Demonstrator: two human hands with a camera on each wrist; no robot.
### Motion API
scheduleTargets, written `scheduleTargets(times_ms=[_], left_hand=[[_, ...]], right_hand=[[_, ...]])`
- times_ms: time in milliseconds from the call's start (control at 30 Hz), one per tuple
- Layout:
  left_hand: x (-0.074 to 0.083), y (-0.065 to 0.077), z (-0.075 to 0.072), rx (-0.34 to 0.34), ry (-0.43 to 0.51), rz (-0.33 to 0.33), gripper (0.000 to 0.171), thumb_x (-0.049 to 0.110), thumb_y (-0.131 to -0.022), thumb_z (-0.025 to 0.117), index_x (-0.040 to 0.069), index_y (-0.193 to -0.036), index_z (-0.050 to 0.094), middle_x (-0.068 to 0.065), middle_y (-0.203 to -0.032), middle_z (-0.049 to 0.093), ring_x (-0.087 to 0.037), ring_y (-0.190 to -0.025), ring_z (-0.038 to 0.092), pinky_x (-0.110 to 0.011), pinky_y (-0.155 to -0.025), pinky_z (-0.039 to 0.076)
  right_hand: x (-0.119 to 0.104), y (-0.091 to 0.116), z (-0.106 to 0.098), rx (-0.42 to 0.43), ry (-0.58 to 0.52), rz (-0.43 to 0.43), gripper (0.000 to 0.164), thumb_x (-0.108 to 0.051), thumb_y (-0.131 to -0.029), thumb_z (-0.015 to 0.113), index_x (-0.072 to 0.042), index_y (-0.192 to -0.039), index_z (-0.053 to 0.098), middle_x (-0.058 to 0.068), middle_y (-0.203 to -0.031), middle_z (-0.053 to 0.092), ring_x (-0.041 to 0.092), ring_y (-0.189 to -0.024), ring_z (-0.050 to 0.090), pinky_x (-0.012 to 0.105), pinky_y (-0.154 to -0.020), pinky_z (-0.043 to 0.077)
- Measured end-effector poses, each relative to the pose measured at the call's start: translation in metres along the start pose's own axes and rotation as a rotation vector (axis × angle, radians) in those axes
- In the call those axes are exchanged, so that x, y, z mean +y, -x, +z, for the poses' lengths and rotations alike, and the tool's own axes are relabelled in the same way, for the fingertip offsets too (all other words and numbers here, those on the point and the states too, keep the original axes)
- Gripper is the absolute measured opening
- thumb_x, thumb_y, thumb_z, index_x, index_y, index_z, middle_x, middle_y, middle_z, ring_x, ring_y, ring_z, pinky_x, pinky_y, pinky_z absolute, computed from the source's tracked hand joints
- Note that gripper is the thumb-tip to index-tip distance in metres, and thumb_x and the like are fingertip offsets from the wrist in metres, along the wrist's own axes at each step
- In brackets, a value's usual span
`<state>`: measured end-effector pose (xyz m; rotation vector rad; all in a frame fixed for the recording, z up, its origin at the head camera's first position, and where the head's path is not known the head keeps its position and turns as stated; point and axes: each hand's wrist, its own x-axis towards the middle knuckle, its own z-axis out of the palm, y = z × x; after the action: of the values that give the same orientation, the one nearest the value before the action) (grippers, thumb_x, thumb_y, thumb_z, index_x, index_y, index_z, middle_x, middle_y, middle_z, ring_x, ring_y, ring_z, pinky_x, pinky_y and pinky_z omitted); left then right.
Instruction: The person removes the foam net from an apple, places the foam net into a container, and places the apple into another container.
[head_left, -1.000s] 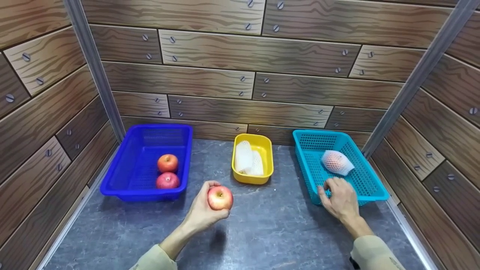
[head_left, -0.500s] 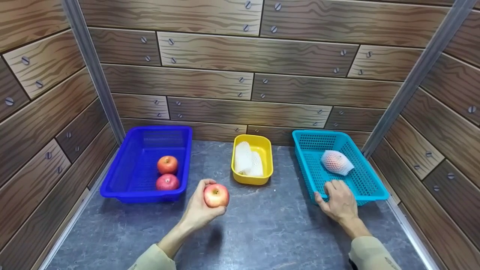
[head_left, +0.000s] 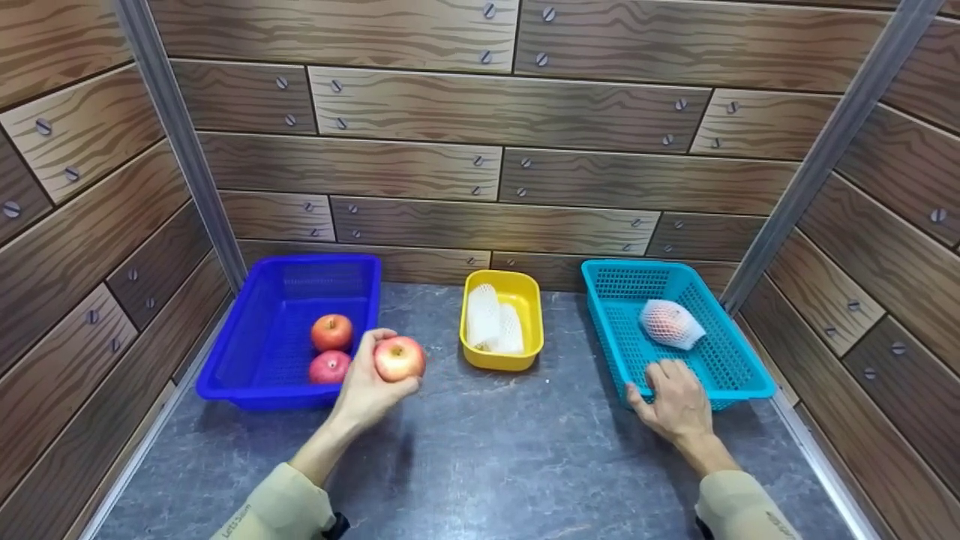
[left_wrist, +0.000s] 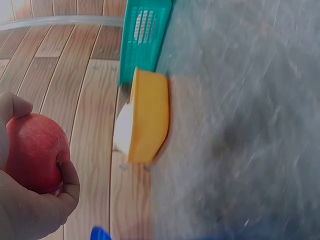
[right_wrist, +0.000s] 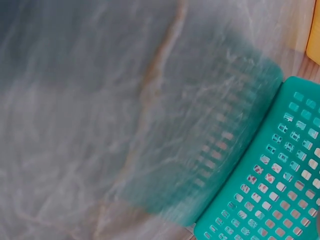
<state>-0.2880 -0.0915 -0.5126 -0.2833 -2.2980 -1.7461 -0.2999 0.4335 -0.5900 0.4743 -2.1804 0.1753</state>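
Note:
A red and yellow apple (head_left: 400, 358) is held up in my left hand (head_left: 367, 390), fingers behind it and thumb in front. The left wrist view shows the same apple (left_wrist: 37, 152) gripped above the table. Just left of that hand stands a blue basket (head_left: 255, 390) with two more apples (head_left: 331, 332) inside. My right hand (head_left: 679, 401) is at the near left corner of a teal basket (head_left: 739, 391), its fingers bent over the rim. Whether they grip the rim is hidden. Inside that basket lies a fruit in white foam netting (head_left: 671, 324).
Between the baskets stands a yellow bin (head_left: 501, 361) holding white foam net sleeves (head_left: 484, 315). The grey table (head_left: 495, 457) is enclosed by wood-patterned walls (head_left: 420, 165) at the back and both sides. Metal posts (head_left: 180, 142) mark the corners.
My left hand has carried the apple left and upward, toward the blue basket. The right hand stays by the teal basket, its thumb now stretched further to the side.

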Motion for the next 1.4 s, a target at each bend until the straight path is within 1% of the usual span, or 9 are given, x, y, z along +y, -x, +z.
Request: scheduleTargets(times_ms=[100, 200, 367, 467, 700, 867, 1100, 1233, 1400], left_hand=[[0.000, -0.007, -0.009, 0.014, 0.012, -0.002, 0.073, 0.000, -0.075, 0.089, 0.004, -0.140, 0.056, -0.016, -0.130, 0.071, -0.020, -0.114, 0.068, -0.023, -0.098, 0.054], [-0.003, -0.014, -0.020, 0.034, -0.007, -0.021, 0.073, 0.001, -0.076, 0.088, 0.003, -0.142, 0.057, -0.018, -0.132, 0.071, -0.022, -0.114, 0.069, -0.022, -0.097, 0.054], [-0.009, -0.030, -0.040, 0.078, -0.123, -0.050, 0.073, 0.008, -0.079, 0.090, 0.003, -0.145, 0.061, -0.021, -0.136, 0.073, -0.031, -0.120, 0.071, -0.034, -0.104, 0.054], [-0.013, -0.039, -0.056, 0.096, -0.178, -0.065, 0.073, 0.012, -0.082, 0.091, 0.003, -0.148, 0.061, -0.023, -0.138, 0.073, -0.036, -0.122, 0.071, -0.041, -0.105, 0.053], [-0.022, -0.058, -0.093, 0.094, -0.302, -0.151, 0.077, 0.025, -0.090, 0.089, 0.003, -0.156, 0.057, -0.028, -0.144, 0.072, -0.041, -0.129, 0.071, -0.050, -0.110, 0.054], [-0.028, -0.071, -0.113, 0.094, -0.381, -0.217, 0.082, 0.034, -0.089, 0.089, 0.003, -0.157, 0.056, -0.029, -0.145, 0.071, -0.043, -0.131, 0.070, -0.054, -0.112, 0.054], [-0.047, -0.085, -0.139, 0.163, -0.436, -0.277, 0.091, 0.041, -0.086, 0.091, -0.002, -0.157, 0.055, -0.032, -0.147, 0.069, -0.049, -0.135, 0.068, -0.059, -0.115, 0.053], [-0.061, -0.094, -0.149, 0.187, -0.477, -0.307, 0.089, 0.042, -0.083, 0.091, -0.002, -0.153, 0.058, -0.031, -0.146, 0.070, -0.050, -0.136, 0.066, -0.059, -0.116, 0.051], [-0.074, -0.103, -0.161, 0.157, -0.558, -0.371, 0.092, 0.039, -0.081, 0.090, 0.001, -0.157, 0.055, -0.032, -0.151, 0.066, -0.054, -0.142, 0.060, -0.064, -0.118, 0.049]], right_hand=[[0.001, 0.000, 0.000, 0.000, 0.000, -0.006, 0.039, -0.042, -0.094, 0.065, -0.009, -0.079, 0.049, 0.002, -0.074, 0.044, 0.020, -0.067, 0.039, 0.036, -0.062, 0.032], [0.002, 0.000, 0.001, -0.001, 0.006, -0.017, 0.039, -0.043, -0.095, 0.064, -0.009, -0.080, 0.050, 0.003, -0.074, 0.045, 0.020, -0.068, 0.040, 0.036, -0.062, 0.033], [0.004, 0.002, 0.001, 0.022, 0.014, -0.043, 0.043, -0.046, -0.100, 0.059, -0.009, -0.081, 0.051, 0.003, -0.075, 0.046, 0.019, -0.067, 0.040, 0.036, -0.060, 0.033], [0.004, 0.004, 0.002, 0.041, 0.017, -0.061, 0.045, -0.048, -0.100, 0.057, -0.009, -0.081, 0.050, 0.004, -0.076, 0.045, 0.020, -0.068, 0.039, 0.036, -0.060, 0.032], [0.005, 0.005, 0.003, 0.035, 0.038, -0.088, 0.041, -0.047, -0.091, 0.059, -0.008, -0.083, 0.050, 0.006, -0.078, 0.044, 0.024, -0.069, 0.039, 0.038, -0.060, 0.032], [0.006, 0.004, 0.002, 0.041, 0.025, -0.096, 0.040, -0.046, -0.089, 0.060, -0.007, -0.084, 0.051, 0.007, -0.078, 0.044, 0.024, -0.069, 0.039, 0.039, -0.060, 0.032], [0.004, 0.004, 0.002, 0.040, 0.011, -0.094, 0.040, -0.046, -0.088, 0.060, -0.007, -0.084, 0.051, 0.007, -0.078, 0.045, 0.025, -0.069, 0.040, 0.040, -0.060, 0.033], [0.005, 0.004, 0.001, 0.026, 0.013, -0.082, 0.042, -0.047, -0.089, 0.060, -0.007, -0.084, 0.050, 0.007, -0.078, 0.044, 0.025, -0.069, 0.039, 0.039, -0.061, 0.032], [0.004, 0.004, 0.001, 0.036, 0.012, -0.088, 0.040, -0.045, -0.087, 0.061, -0.007, -0.083, 0.050, 0.007, -0.078, 0.044, 0.026, -0.069, 0.039, 0.040, -0.061, 0.032]])
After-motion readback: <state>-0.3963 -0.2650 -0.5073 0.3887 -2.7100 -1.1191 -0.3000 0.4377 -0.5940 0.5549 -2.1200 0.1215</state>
